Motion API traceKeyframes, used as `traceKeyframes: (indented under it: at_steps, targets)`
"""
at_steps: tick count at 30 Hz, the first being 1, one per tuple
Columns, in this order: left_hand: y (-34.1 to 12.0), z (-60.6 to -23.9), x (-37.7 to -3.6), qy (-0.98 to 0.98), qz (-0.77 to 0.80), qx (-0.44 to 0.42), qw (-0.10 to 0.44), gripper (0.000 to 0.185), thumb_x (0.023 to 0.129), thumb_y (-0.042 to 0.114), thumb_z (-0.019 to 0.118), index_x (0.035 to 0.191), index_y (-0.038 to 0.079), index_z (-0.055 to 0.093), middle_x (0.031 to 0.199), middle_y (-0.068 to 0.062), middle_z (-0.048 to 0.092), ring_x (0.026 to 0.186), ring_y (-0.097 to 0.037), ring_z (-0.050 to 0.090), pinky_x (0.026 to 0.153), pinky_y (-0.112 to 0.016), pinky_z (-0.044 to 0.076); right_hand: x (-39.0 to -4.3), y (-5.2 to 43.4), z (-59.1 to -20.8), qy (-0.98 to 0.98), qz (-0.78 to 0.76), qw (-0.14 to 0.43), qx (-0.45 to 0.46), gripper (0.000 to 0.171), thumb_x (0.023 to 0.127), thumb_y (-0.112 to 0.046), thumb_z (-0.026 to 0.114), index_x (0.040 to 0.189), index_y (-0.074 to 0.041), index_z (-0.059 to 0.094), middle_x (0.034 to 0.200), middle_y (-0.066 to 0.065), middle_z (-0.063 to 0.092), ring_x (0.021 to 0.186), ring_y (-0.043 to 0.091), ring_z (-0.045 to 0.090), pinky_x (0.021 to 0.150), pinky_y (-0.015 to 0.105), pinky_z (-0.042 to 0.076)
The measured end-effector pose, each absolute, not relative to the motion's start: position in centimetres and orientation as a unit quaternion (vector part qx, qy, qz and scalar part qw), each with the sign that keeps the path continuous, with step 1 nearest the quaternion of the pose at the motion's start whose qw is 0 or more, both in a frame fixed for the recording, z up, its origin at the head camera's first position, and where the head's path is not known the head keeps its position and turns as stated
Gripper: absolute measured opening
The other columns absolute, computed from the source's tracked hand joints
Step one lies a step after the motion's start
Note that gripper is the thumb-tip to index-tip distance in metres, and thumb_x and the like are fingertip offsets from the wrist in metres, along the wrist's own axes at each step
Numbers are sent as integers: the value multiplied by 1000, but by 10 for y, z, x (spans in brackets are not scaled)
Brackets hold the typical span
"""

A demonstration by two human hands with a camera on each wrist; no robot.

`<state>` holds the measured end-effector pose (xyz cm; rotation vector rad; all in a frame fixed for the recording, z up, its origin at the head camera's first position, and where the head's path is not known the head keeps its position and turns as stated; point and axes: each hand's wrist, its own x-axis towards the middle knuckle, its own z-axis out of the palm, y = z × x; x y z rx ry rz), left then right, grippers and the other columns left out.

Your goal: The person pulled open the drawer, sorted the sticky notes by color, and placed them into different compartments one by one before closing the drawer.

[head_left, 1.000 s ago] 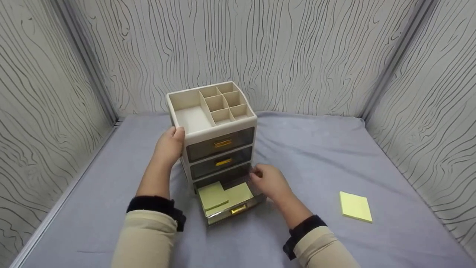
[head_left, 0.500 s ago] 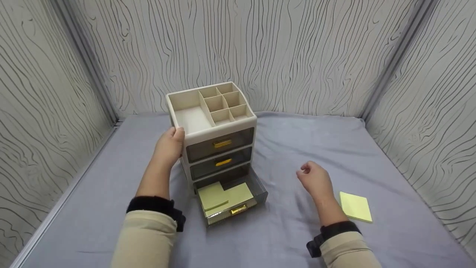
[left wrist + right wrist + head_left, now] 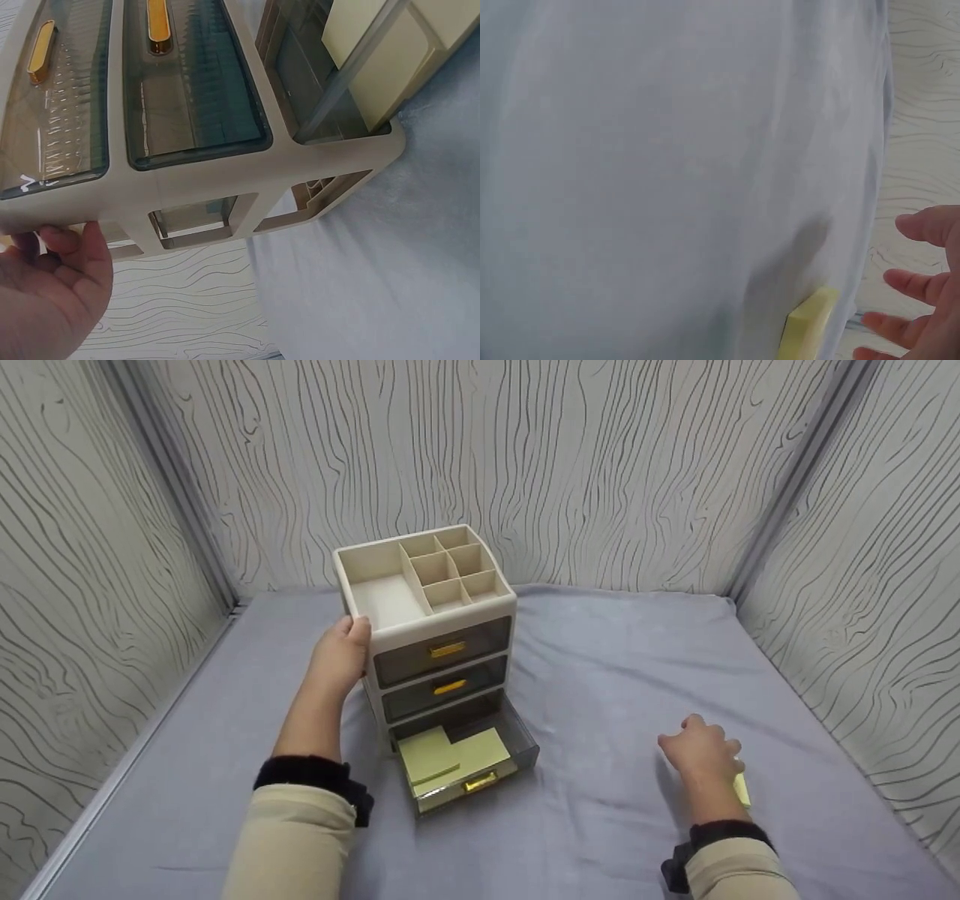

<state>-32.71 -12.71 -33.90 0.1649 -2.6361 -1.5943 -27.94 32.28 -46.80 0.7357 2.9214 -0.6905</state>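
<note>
A cream desktop drawer organizer (image 3: pixel 444 625) stands left of centre in the head view. My left hand (image 3: pixel 341 656) grips its left side near the top; in the left wrist view the curled fingers (image 3: pixel 94 255) reach into a side opening. The bottom drawer (image 3: pixel 523 735) is pulled out, with yellow sticky note pads (image 3: pixel 429 756) lying in it, one overlapping another. On the right, my right hand (image 3: pixel 701 750) is above another yellow sticky note pad (image 3: pixel 742 791), mostly covering it. In the right wrist view its fingers are spread, apart from the pad (image 3: pixel 806 330).
Two upper drawers with gold handles (image 3: pixel 448 649) are closed. The organizer's top has a large compartment (image 3: pixel 390 600) and several small ones. A grey cloth (image 3: pixel 600 660) covers the table, with wood-patterned panels (image 3: pixel 480 457) at the back and sides.
My right hand has moved right, from beside the pulled-out drawer to above the loose sticky note pad, and its fingers have spread. The left hand stays on the organizer.
</note>
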Motion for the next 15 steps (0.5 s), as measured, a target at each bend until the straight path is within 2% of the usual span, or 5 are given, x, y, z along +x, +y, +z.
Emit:
traceKeyframes:
  at_steps: [4, 7, 15]
  targets:
    - [-128, -338, -326, -853, -520, 49, 19, 31, 97, 33, 26, 92, 7, 43, 91, -13, 46, 84, -24, 47, 73, -33, 44, -277, 328, -471, 935, -231, 62, 260, 73, 84, -41, 54, 131, 8, 28, 121, 41, 31, 109, 61, 26, 84, 68, 26]
    - [-128, -337, -325, -854, -519, 45, 10, 30, 97, 33, 25, 89, 9, 40, 94, -12, 45, 89, -25, 47, 77, -35, 44, -274, 332, -473, 932, -235, 81, 263, 77, 84, -41, 53, 133, 10, 22, 122, 44, 27, 109, 61, 25, 83, 68, 27]
    - [-128, -337, -325, -859, -509, 47, 15, 30, 97, 33, 25, 90, 8, 40, 91, -13, 46, 83, -24, 47, 73, -33, 43, -268, 338, -478, 945, -198, 81, 249, 69, 82, -30, 52, 128, 13, 25, 113, 42, 37, 102, 57, 32, 76, 63, 34]
